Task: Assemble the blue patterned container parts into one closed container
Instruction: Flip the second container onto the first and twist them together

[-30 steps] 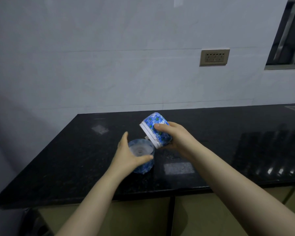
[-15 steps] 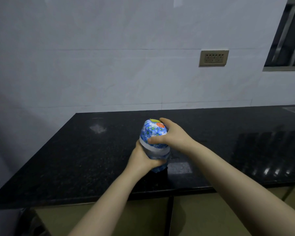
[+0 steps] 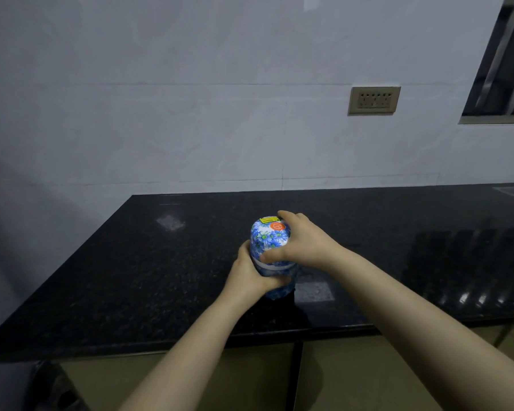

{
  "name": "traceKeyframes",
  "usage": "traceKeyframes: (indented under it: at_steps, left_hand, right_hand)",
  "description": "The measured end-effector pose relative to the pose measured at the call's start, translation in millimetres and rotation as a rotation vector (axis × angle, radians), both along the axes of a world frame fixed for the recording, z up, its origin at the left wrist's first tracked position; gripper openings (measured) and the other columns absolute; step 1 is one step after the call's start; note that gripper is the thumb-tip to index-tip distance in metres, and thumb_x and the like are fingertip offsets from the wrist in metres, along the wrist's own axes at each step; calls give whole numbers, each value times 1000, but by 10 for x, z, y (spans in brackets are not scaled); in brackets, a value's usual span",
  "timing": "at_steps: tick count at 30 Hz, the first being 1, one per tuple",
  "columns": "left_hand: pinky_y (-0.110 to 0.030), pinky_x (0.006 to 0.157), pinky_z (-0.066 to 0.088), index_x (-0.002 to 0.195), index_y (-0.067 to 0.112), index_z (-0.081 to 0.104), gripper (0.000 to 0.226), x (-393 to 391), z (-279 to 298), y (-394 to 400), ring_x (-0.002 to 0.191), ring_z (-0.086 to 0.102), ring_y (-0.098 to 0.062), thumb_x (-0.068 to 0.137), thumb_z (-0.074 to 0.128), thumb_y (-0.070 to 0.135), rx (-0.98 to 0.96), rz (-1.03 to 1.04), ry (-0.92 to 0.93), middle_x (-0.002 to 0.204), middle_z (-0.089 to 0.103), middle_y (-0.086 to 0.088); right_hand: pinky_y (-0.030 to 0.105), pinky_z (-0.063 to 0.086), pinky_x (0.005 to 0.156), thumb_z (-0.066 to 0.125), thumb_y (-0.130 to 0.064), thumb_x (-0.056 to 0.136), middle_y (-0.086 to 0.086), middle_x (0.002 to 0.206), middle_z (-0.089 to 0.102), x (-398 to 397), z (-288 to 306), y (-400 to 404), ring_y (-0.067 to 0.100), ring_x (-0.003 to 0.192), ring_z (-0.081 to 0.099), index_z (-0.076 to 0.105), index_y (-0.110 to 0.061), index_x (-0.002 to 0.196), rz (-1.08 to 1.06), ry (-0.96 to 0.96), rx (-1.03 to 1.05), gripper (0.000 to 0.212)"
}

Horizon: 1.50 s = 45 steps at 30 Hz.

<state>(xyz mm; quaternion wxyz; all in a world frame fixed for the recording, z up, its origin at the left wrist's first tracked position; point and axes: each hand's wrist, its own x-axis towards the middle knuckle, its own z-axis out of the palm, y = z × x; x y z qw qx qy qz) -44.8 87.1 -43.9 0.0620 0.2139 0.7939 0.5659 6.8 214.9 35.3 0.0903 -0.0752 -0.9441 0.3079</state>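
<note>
The blue flower-patterned upper part [image 3: 267, 240] sits upside down on the lower part [image 3: 281, 287], with a white band showing where they meet. An orange and a yellow sticker are on its top. My right hand [image 3: 301, 243] wraps the upper part from the right, thumb across its front. My left hand [image 3: 250, 274] grips the lower part from the left and hides most of it. The stack stands on the black stone counter [image 3: 131, 277] near its front edge.
A pale tiled wall rises behind the counter, with a socket plate [image 3: 374, 99] at the right and a window [image 3: 505, 66] at the far right. Cabinet fronts [image 3: 250, 378] lie below the counter edge.
My right hand turned the upper part over and set it down onto the lower part held by my left hand. Since half a second ago both hands only shifted slightly.
</note>
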Motion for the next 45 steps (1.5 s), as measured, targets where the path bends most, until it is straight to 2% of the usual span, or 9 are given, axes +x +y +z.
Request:
traceKeyframes:
  at_steps: [3,9,14,19,25,31,34,36,45]
  left_hand:
    - [3,55,40,128,16,42,91,-5,-4,-10,84,55,7,51,89,22,40,1,-17,110,59,6]
    - [-14,63,44,122,20,49,87,-10,30,-24,89,59,-7,45,88,31,32,9,-40,111,63,4]
    - [-9,53,44,123,21,47,82,-1,26,-30,82,56,4,52,87,28,30,3,-53,106,60,7]
    - [-14,62,45,130,23,41,91,20,40,-35,89,57,-3,52,87,31,57,-22,-63,111,59,7]
    - [-9,52,46,127,26,43,83,28,53,-35,83,55,5,56,85,29,55,-25,-68,95,57,20]
    - [2,57,41,123,20,51,75,20,21,-22,84,58,0,56,86,21,72,11,-14,101,62,10]
    - [4,57,39,123,18,50,76,11,9,-21,86,57,-4,56,86,21,72,15,9,105,60,7]
    - [5,56,38,125,18,48,78,12,3,-24,86,55,-1,57,86,22,64,10,20,106,58,8]
    - [3,54,40,125,21,47,78,21,10,-25,79,52,10,57,85,24,55,5,22,102,57,11]
  right_hand:
    - [31,47,86,77,-45,59,2,131,38,8,9,-25,18,107,50,24,-24,142,7,-1,43,100]
    - [33,47,82,75,-51,58,5,126,40,-8,38,-80,23,102,52,27,-24,138,-9,-31,175,98]
    - [31,43,74,71,-57,59,8,122,38,-22,59,-130,26,98,52,25,-25,139,-23,-73,292,97]
    - [32,44,74,68,-59,61,9,125,37,-31,79,-166,28,100,54,24,-31,140,-43,-111,336,95]
    - [31,43,70,65,-64,61,11,124,38,-57,73,-241,29,94,54,28,-24,138,-95,-128,407,94]
    - [37,35,102,72,-58,61,5,155,16,-93,280,72,27,135,34,12,-35,145,95,-321,238,106]
    - [24,36,95,77,-42,60,-11,144,41,-79,272,167,11,124,45,30,-41,140,187,-253,48,93]
    - [24,38,91,76,-47,56,-15,136,50,-87,222,156,7,116,50,38,-42,135,170,-202,42,88]
    - [29,38,85,64,-68,56,-12,138,50,-97,217,114,16,123,49,36,-39,136,76,-161,294,90]
